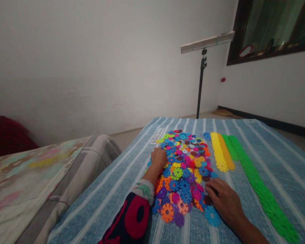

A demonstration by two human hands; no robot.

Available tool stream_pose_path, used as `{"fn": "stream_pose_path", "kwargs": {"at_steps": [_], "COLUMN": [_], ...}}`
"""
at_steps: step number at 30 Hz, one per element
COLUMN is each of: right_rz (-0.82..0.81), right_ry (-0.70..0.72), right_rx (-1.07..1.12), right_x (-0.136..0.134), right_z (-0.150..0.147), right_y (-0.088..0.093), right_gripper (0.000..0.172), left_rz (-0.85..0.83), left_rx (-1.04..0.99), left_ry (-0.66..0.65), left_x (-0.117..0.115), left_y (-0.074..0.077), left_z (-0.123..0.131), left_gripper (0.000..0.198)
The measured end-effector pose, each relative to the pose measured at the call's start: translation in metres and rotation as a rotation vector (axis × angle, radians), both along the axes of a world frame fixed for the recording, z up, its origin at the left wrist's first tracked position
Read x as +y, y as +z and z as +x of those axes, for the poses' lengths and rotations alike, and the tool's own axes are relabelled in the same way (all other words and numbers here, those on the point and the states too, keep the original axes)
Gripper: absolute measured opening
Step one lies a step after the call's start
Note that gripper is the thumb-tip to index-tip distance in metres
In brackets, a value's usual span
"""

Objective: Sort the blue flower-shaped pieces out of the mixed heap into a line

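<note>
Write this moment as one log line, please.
left hand: at disc pile, left side | right hand: at pile, right side | yellow row, orange row, green rows: right of pile

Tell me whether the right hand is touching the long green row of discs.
Apart: the head view plainly shows a strip of striped cloth between the right hand and the long green row.

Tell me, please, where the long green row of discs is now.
In the head view, the long green row lies at right on the striped cloth, beside the shorter green row and right of the right hand.
</note>
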State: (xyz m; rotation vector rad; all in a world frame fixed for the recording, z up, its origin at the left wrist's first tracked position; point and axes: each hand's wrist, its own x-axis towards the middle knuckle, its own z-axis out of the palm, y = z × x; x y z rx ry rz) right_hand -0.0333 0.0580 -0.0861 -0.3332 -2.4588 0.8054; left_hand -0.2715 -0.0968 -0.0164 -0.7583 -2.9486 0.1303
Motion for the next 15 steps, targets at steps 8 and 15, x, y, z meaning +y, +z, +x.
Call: {"fn": "stream_pose_path", "kwargs": {"at_steps": [8, 15], "right_rz": [0.016, 0.020], "right_ry": [0.010, 0.006], "right_rx": [0.009, 0.000], "right_x": [0.0013, 0.0008], "right_z": [-0.0001, -0.0003], "right_y": [0.0016, 0.0023], "right_gripper": [0.026, 0.024], "left_rz": [0.020, 0.051], "left_rx": [0.009, -0.004], "left_ry": [-0.022, -0.020], "left_x": [-0.0004, -0.0041], "left_y": [-0.0012, 0.0022], "left_z": [0.0048, 0.0053], "left_gripper": [0.037, 0.028]}}
